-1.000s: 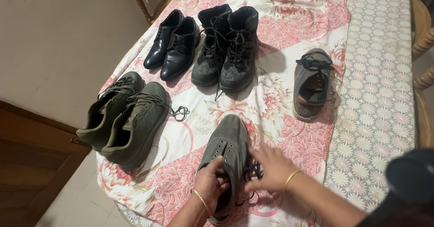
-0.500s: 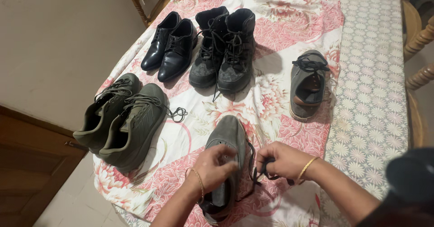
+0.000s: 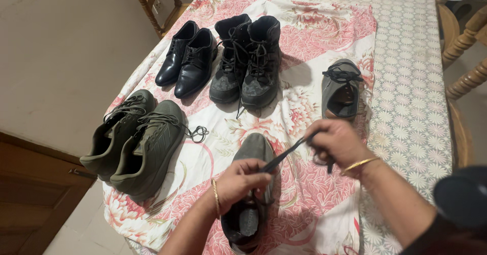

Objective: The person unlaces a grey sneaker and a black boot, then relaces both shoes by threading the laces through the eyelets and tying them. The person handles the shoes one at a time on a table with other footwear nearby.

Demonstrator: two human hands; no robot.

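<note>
Grey shoe (image 3: 252,184) lies lengthwise – toe pointing away – lace (image 3: 284,155) held taut

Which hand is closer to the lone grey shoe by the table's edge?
Right. The right hand is just below the lone grey shoe, pulling a lace. The left hand sits farther away, on the other grey shoe.

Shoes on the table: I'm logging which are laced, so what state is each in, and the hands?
Grey shoe: lace stretched between both hands, untied.
Its mate: laces loose, alone.
Green sneakers: paired, lace trailing.
Boots: upright, laced.
Dress shoes: paired.
Left hand: pinching lace.
Right hand: pulling lace.
</note>
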